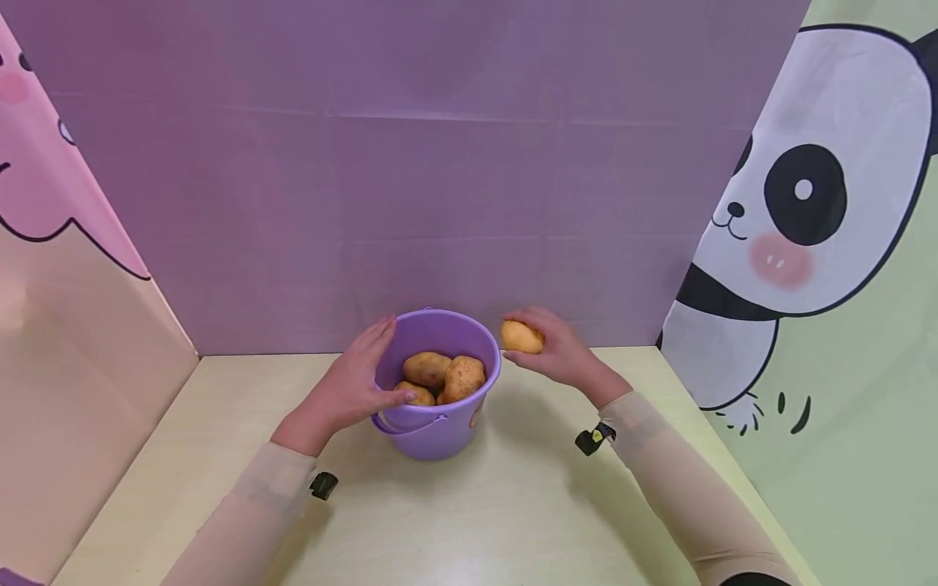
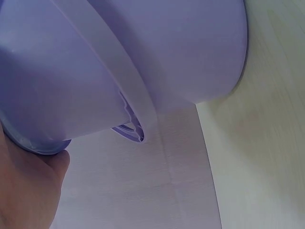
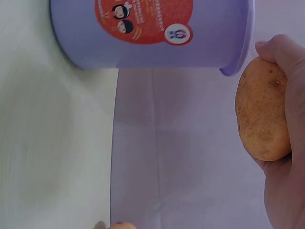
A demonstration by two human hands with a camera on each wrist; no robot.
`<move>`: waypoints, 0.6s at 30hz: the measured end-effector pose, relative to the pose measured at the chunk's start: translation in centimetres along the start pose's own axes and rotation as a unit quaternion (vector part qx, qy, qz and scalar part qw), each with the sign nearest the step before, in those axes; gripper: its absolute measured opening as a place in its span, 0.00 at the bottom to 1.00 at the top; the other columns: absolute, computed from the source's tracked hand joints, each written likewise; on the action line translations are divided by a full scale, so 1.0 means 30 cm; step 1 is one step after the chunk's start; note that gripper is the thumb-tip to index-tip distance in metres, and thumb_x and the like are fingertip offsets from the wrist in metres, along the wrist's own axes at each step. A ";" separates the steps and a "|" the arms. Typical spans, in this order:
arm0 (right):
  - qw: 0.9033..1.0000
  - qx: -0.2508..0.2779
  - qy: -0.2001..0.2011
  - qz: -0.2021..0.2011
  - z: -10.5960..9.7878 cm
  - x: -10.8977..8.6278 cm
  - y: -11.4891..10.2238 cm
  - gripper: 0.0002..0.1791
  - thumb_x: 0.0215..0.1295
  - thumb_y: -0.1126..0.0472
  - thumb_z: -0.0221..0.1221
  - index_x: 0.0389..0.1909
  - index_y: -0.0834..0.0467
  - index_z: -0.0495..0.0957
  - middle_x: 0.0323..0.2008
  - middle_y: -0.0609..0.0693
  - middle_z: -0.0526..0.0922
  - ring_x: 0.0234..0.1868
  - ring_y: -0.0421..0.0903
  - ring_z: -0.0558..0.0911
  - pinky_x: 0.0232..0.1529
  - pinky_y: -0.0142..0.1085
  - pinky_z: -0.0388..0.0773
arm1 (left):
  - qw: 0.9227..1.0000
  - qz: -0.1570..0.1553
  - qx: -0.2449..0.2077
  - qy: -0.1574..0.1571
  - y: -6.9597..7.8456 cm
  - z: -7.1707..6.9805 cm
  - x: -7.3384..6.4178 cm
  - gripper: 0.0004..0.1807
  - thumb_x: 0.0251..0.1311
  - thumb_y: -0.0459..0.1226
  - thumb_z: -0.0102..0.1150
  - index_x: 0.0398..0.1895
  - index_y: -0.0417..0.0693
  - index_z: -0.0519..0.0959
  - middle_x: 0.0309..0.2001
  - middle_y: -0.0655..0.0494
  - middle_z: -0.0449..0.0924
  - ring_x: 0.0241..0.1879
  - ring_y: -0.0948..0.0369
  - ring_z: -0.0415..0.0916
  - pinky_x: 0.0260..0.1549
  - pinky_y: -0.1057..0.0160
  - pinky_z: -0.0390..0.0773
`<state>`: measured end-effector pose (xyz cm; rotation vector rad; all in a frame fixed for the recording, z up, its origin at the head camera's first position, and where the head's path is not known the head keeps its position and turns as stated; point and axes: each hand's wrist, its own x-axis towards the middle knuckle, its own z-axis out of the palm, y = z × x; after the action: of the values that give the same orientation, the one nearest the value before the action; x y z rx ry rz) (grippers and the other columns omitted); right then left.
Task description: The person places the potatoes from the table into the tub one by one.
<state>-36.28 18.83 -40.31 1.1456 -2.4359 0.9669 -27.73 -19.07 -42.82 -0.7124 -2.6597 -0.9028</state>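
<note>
A purple bucket (image 1: 435, 431) stands upright on the table, its handle (image 1: 410, 427) lowered on the front side. Several brown potatoes (image 1: 427, 369) lie inside it. My left hand (image 1: 355, 378) holds the bucket's left rim, with the thumb over the front of the rim. In the left wrist view that hand's fingers (image 2: 33, 186) show against the rim. To the right of the bucket, at rim height, my right hand (image 1: 553, 350) grips a yellowish-brown potato (image 1: 523, 336). The right wrist view shows this potato (image 3: 262, 109) between thumb and fingers, apart from the rim.
A purple backdrop (image 1: 440, 179) rises directly behind the pale wooden table (image 1: 469, 521). Side panels with a pink cartoon figure (image 1: 59, 163) and a panda (image 1: 821, 179) flank it. A small rounded tan thing (image 3: 121, 225) peeks in at the right wrist view's bottom edge.
</note>
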 end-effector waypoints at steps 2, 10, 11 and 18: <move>1.000 -0.001 -0.001 -0.002 0.001 0.008 -0.010 0.32 0.64 0.58 0.80 0.68 0.54 0.84 0.57 0.51 0.85 0.53 0.49 0.80 0.47 0.45 0.84 | 1.000 0.000 0.001 0.002 0.000 0.000 -0.001 0.67 0.57 0.55 0.82 0.87 0.30 0.53 0.89 0.37 0.49 0.88 0.39 0.45 0.82 0.32 0.54; 1.000 0.008 -0.007 -0.015 0.002 0.041 -0.055 0.32 0.64 0.58 0.80 0.69 0.55 0.84 0.59 0.52 0.86 0.55 0.50 0.81 0.49 0.45 0.84 | 1.000 0.001 -0.001 0.004 -0.001 0.003 -0.002 0.67 0.57 0.56 0.82 0.87 0.30 0.54 0.89 0.38 0.50 0.88 0.39 0.45 0.82 0.32 0.54; 1.000 0.009 -0.008 -0.016 0.002 0.045 -0.060 0.32 0.64 0.58 0.80 0.69 0.55 0.84 0.59 0.52 0.86 0.56 0.50 0.81 0.49 0.45 0.84 | 1.000 0.001 -0.001 0.004 -0.001 0.003 -0.002 0.67 0.57 0.56 0.82 0.87 0.30 0.54 0.89 0.38 0.50 0.88 0.40 0.45 0.82 0.32 0.54; 1.000 0.011 -0.023 -0.014 0.009 0.073 -0.100 0.32 0.66 0.56 0.79 0.69 0.54 0.83 0.61 0.52 0.85 0.58 0.50 0.81 0.52 0.46 0.84 | 1.000 0.009 -0.004 0.008 -0.004 0.003 -0.001 0.68 0.56 0.59 0.80 0.87 0.30 0.54 0.88 0.37 0.50 0.88 0.39 0.46 0.82 0.32 0.54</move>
<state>-35.41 16.00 -38.06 1.2199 -2.4433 0.9727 -27.77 -19.10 -42.97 -0.7264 -2.6327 -0.9100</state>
